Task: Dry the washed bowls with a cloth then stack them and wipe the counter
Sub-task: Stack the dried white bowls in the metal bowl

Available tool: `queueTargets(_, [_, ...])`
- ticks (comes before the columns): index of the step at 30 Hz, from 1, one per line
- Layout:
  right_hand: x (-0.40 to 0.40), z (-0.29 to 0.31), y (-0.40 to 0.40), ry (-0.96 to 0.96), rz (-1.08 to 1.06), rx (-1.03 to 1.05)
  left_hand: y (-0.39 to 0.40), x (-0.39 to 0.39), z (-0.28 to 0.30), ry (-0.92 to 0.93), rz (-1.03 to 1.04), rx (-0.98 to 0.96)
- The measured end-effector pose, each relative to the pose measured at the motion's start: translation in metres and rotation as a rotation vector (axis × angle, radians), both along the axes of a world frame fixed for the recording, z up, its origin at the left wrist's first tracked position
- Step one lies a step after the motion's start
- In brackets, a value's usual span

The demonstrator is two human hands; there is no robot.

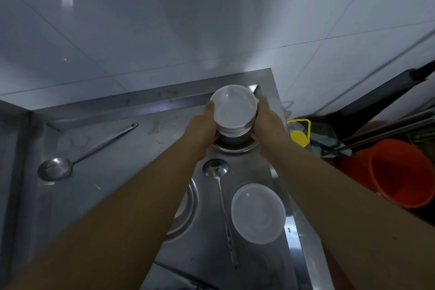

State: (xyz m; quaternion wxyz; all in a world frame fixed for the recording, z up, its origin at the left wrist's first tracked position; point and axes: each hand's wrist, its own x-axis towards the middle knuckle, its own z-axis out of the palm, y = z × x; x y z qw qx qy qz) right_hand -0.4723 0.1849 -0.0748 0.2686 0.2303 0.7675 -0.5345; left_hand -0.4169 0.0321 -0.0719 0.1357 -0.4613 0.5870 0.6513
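Note:
A stack of bowls, white ones on top of a metal one, is at the far right corner of the steel counter. My left hand grips the stack's left side and my right hand grips its right side. The stack's base is just above or on a round metal plate; I cannot tell if they touch. A single white bowl sits on the counter near the right edge, closer to me. No cloth is in view.
A metal ladle lies at the left, a second ladle in the middle with its handle towards me. A round metal lid or plate is partly hidden under my left forearm. An orange bucket and a yellow jug stand beyond the counter's right edge.

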Motion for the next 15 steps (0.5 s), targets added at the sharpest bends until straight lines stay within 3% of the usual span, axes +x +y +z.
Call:
queueTargets(3, [0.028,0.0,0.032,0.157,0.128,0.126,0.002,0.034,0.004,0.019,-0.094,-0.135])
queueTargets(6, [0.067,-0.008,0.067,0.079,0.171,0.06,0.008,0.081,-0.002,0.019,-0.14,-0.225])
queueTargets(10, [0.123,-0.022,0.104,-0.03,0.158,-0.04,0.04,0.147,-0.013,0.012,-0.151,-0.067])
queueTargets(15, [0.178,-0.04,0.135,-0.1,0.104,-0.126,0.088,0.205,-0.027,0.012,-0.169,-0.006])
